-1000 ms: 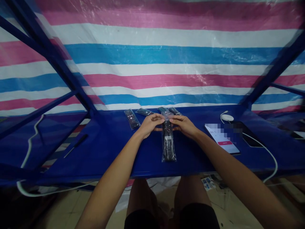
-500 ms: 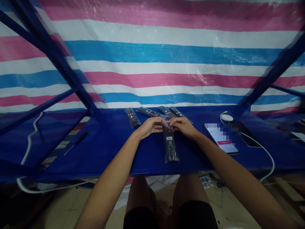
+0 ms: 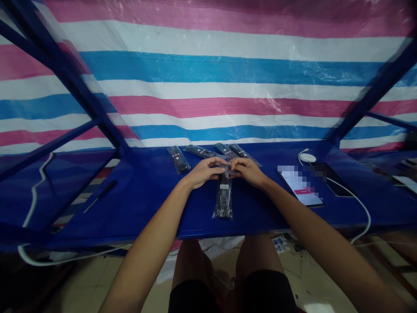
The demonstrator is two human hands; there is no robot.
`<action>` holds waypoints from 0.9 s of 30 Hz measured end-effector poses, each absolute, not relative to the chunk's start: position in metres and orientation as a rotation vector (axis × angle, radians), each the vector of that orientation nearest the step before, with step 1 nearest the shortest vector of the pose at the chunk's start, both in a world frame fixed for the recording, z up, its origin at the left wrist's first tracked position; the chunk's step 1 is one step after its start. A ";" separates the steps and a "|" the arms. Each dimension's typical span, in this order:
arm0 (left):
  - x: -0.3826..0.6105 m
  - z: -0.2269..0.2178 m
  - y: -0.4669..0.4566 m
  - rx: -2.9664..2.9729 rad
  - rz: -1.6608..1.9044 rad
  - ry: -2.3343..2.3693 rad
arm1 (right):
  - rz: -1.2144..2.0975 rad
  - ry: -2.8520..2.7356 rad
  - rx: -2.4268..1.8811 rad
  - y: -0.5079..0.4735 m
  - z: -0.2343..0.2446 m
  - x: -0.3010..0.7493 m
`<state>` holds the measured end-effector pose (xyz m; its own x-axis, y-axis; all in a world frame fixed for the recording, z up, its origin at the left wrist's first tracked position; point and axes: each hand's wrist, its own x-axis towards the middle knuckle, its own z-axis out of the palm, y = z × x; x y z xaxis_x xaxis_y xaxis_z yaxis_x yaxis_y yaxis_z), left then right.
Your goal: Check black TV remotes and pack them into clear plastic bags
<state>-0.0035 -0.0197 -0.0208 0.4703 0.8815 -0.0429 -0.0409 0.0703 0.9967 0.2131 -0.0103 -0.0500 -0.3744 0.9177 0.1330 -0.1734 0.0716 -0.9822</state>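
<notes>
Blue-covered table, bearing one bagged black remote control as the central item. Beyond it, in a loose row: four more bagged remotes. To its right: a smartphone with its screen lit and partly pixelated, a dark tablet just beside it, a round white charger, and a white cable trailing off the table edge. To its left: a black-handled screwdriver, well apart. Behind it: a pink, white and blue striped tarpaulin on a blue steel frame. Nothing stands between the hands and the central item. Left hand and right hand meet at the bag's upper end, fingertips closed and pinching the plastic from either side; the rest of the bag lies on the table below them. Compared with the earlier frames, the bag's lower end has swung left, from leaning right to nearly straight toward the person.
</notes>
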 end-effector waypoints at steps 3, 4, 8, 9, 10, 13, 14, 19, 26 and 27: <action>-0.003 -0.020 -0.020 1.317 0.820 0.827 | 1.500 -1.422 -0.803 -0.009 -0.051 0.215; -0.003 -0.021 -0.019 1.312 0.813 0.826 | 1.527 -1.425 -0.796 -0.008 -0.051 0.215; -0.003 -0.022 -0.017 1.262 0.803 0.828 | 1.605 -1.459 -0.770 -0.011 -0.049 0.216; -0.003 -0.023 -0.017 1.244 0.806 0.824 | 1.579 -1.479 -0.786 -0.013 -0.048 0.216; -0.002 -0.023 -0.016 1.227 0.809 0.819 | 1.543 -1.505 -0.808 -0.014 -0.047 0.215; -0.002 -0.024 -0.016 1.203 0.816 0.808 | 1.458 -1.577 -0.854 -0.018 -0.047 0.213; -0.002 -0.024 -0.016 1.202 0.819 0.807 | 1.451 -1.591 -0.855 -0.018 -0.047 0.213; -0.002 -0.025 -0.015 1.195 0.830 0.812 | 1.462 -1.647 -0.845 -0.014 -0.052 0.216; 0.001 -0.027 -0.015 1.236 0.855 0.857 | 1.447 -1.704 -0.828 -0.015 -0.051 0.217; 0.002 -0.028 -0.015 1.274 0.867 0.895 | 1.451 -1.707 -0.815 -0.016 -0.050 0.217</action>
